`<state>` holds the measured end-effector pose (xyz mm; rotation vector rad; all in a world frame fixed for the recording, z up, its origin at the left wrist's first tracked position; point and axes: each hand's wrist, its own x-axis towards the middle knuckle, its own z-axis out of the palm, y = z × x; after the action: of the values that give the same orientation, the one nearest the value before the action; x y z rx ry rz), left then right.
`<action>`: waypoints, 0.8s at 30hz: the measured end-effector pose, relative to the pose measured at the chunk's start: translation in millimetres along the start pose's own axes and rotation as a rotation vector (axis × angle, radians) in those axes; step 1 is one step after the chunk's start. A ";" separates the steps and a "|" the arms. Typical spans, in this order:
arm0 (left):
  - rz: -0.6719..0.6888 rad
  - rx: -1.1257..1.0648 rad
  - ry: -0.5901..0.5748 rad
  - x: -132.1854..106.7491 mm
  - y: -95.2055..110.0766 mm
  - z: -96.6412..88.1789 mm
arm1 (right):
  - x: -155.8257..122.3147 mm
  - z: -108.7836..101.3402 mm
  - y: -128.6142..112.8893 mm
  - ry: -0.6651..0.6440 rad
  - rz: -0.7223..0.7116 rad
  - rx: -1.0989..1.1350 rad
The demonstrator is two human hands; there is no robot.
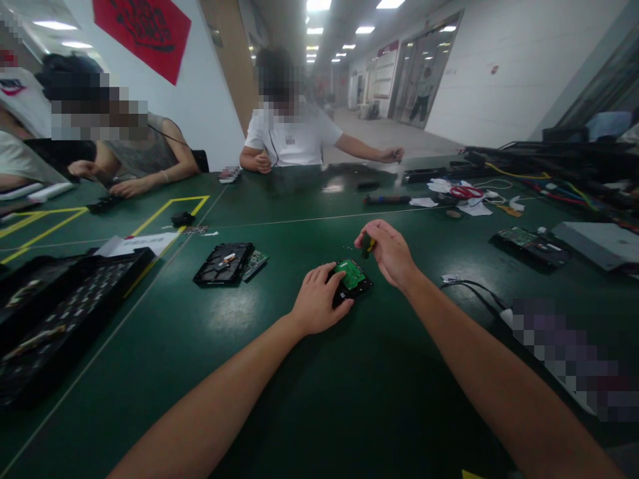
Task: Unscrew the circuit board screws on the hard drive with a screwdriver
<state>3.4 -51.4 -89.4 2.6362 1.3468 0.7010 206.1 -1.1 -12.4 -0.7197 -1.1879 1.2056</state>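
Observation:
A hard drive (352,277) with its green circuit board facing up lies on the green table. My left hand (319,299) grips it from the left, fingers over the board's far side and thumb along the near edge. Pinched in my right hand (392,253) is a small screwdriver (368,246) with a dark and yellow handle. Its shaft points down at the drive's right side; whether the tip sits in a screw is too small to tell. A few tiny bits, perhaps screws (348,247), lie just beyond the drive.
Left of the drive are a black plastic casing (224,263) and a loose circuit board (255,264). A black tray (74,319) fills the far left. Another drive (530,246), a grey metal box (594,243) and cables (474,283) lie right. Two co-workers sit across.

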 end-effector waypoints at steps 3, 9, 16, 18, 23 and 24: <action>-0.004 0.003 -0.001 0.1 0.1 0.0 | 0.8 -0.4 1.1 -0.016 -0.028 0.020; 0.001 0.014 -0.003 -0.3 -0.1 0.2 | 1.3 -0.3 2.5 -0.023 -0.050 0.014; 0.002 0.013 -0.004 0.4 -0.2 0.2 | -0.6 3.3 0.2 -0.032 -0.022 0.061; 0.002 0.012 -0.005 0.6 -0.1 0.0 | -0.5 3.0 0.5 -0.044 -0.024 0.072; 0.003 0.002 -0.002 0.5 0.2 -0.1 | -0.4 2.4 1.3 -0.012 -0.034 0.039; 0.003 0.002 0.000 0.4 0.2 0.0 | -0.5 2.5 1.2 -0.005 -0.037 0.033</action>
<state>3.8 -51.2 -89.2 2.6401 1.3450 0.6999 203.4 -1.7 -13.0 -0.6680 -1.1777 1.1938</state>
